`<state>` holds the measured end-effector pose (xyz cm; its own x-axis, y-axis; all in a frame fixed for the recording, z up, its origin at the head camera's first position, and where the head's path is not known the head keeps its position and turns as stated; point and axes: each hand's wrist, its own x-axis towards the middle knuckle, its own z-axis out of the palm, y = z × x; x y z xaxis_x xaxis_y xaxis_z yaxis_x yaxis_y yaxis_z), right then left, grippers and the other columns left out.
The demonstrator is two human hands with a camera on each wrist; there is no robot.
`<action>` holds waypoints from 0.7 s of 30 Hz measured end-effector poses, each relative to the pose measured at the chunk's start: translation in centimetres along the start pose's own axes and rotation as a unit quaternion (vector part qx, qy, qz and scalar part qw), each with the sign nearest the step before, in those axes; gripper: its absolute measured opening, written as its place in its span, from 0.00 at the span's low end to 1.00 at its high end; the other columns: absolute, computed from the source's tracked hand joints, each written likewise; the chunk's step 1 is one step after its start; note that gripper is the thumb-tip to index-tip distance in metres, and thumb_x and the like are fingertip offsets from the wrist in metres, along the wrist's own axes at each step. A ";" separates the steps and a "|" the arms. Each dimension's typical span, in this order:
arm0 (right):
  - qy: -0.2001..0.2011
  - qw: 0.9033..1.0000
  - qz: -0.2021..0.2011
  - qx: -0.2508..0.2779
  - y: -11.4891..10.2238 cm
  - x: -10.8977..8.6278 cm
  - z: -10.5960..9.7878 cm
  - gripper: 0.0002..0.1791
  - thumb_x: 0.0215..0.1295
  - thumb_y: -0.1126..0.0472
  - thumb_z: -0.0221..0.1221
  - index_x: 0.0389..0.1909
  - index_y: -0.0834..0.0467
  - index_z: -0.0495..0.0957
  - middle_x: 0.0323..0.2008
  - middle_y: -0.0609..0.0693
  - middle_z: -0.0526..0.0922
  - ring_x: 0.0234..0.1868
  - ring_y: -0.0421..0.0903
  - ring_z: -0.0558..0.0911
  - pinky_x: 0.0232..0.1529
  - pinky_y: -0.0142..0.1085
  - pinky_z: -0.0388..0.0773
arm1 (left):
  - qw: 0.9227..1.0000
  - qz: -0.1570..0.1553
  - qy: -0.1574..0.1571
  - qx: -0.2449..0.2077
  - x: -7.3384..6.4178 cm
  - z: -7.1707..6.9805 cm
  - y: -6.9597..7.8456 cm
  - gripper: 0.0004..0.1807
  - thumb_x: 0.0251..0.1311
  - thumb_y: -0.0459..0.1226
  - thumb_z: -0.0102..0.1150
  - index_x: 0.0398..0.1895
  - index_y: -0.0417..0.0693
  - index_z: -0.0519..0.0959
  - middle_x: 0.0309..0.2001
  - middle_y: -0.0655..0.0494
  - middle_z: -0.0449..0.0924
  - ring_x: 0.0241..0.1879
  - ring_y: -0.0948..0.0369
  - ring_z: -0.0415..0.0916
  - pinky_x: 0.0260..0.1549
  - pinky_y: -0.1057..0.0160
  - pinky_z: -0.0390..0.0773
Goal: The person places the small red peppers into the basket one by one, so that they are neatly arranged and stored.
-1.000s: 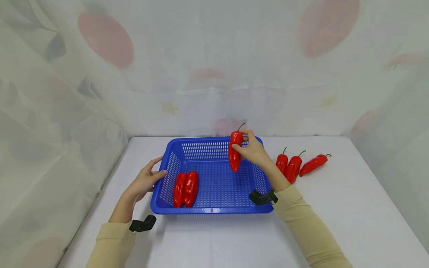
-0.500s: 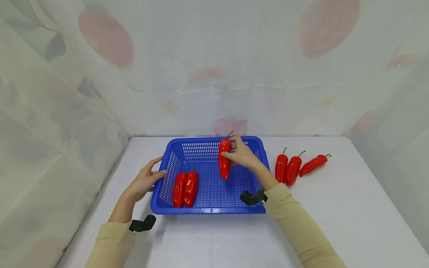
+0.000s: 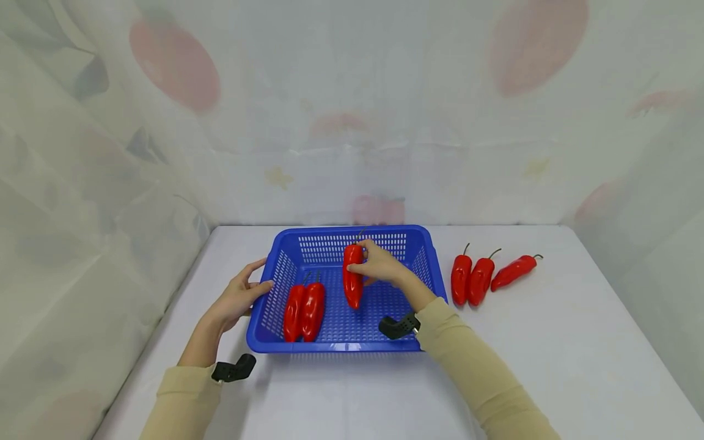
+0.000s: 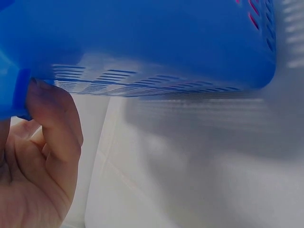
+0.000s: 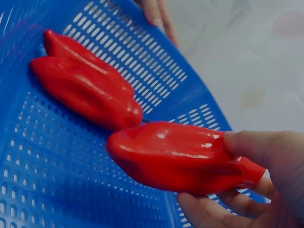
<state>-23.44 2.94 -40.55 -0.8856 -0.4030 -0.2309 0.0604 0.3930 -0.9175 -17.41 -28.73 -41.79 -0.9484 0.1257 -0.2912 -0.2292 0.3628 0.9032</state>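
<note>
My right hand (image 3: 381,264) pinches a red chili pepper (image 3: 352,278) between thumb and fingers and holds it, tip down, over the inside of a blue plastic basket (image 3: 343,346). In the right wrist view the held pepper (image 5: 180,154) appears close up, stem end toward the palm. My left hand (image 3: 239,297) grips the basket's left rim, and the left wrist view shows its fingers (image 4: 59,118) at the rim's edge. Two more red peppers (image 3: 313,310) lie side by side on the basket floor at its left.
To the right of the basket, three red peppers (image 3: 480,281) lie on the white table (image 3: 555,342). A pale patterned sheet (image 3: 341,177) hangs behind the table and at both sides.
My right hand has carried its pepper left and lower over the basket, from near the right side toward the middle. The left hand and the basket have stayed in place.
</note>
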 end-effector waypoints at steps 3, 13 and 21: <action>-0.013 1.000 0.006 0.004 0.2 0.3 0.3 0.33 0.58 0.63 0.61 0.62 0.62 0.57 0.49 0.63 0.72 0.43 0.56 0.79 0.38 0.51 0.80 | 1.000 -0.002 0.000 0.000 0.0 0.0 0.0 0.39 0.62 0.45 0.54 0.72 0.62 0.45 0.51 0.32 0.73 0.36 0.49 0.82 0.31 0.48 0.82; -0.035 0.998 0.023 -0.042 0.7 1.3 1.4 0.34 0.56 0.59 0.63 0.60 0.63 0.58 0.43 0.59 0.76 0.33 0.49 0.81 0.35 0.47 0.82 | 1.000 -0.004 0.002 0.004 -0.1 0.0 0.0 0.39 0.62 0.46 0.54 0.72 0.62 0.46 0.50 0.32 0.73 0.35 0.49 0.82 0.31 0.49 0.82; -0.061 0.995 0.039 -0.070 1.0 1.7 2.1 0.36 0.57 0.58 0.62 0.63 0.62 0.56 0.44 0.59 0.76 0.36 0.51 0.80 0.36 0.44 0.82 | 1.000 0.000 0.001 0.001 0.0 0.1 0.0 0.39 0.62 0.46 0.54 0.72 0.61 0.46 0.50 0.32 0.73 0.35 0.49 0.82 0.31 0.49 0.82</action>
<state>-23.94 0.92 -42.50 -0.8172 -0.4609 -0.3462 0.0547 0.5358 -0.8425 -17.42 -28.65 -41.78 -0.9489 0.1239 -0.2902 -0.2286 0.3641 0.9029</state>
